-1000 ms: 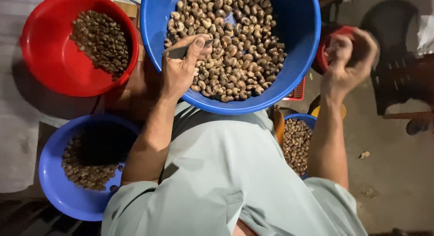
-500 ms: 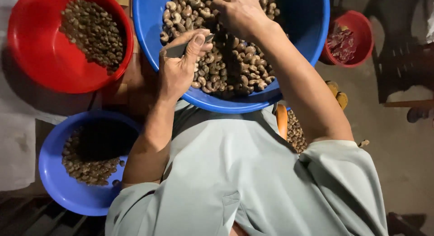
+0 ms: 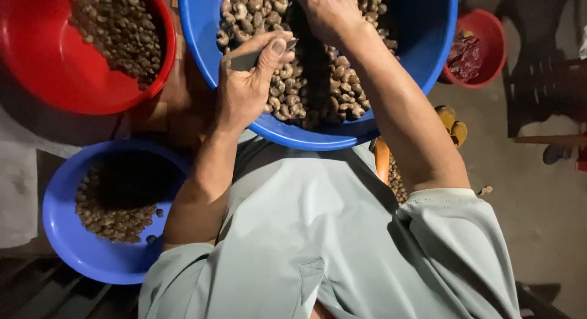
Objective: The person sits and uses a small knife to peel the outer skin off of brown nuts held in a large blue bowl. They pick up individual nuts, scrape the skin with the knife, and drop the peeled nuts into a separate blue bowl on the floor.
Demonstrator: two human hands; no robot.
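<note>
Head view, left to right: a red basin at upper left holds dark nuts, and below it a small blue basin holds a shallow layer of nuts against its near wall. Next comes the left hand, resting on the near rim of the big blue basin; its grip is closed around a small dark blade, thumb pressed along the top. The big basin is heaped with pale nuts. Above and right of the left hand, the right hand reaches down into that heap, fingers curled among the nuts; whether its grip holds any I cannot tell, since the fingertips are cut off at the top edge. Under the right forearm an orange handle shows beside more nuts. Far right, a small red bowl holds reddish scraps.
</note>
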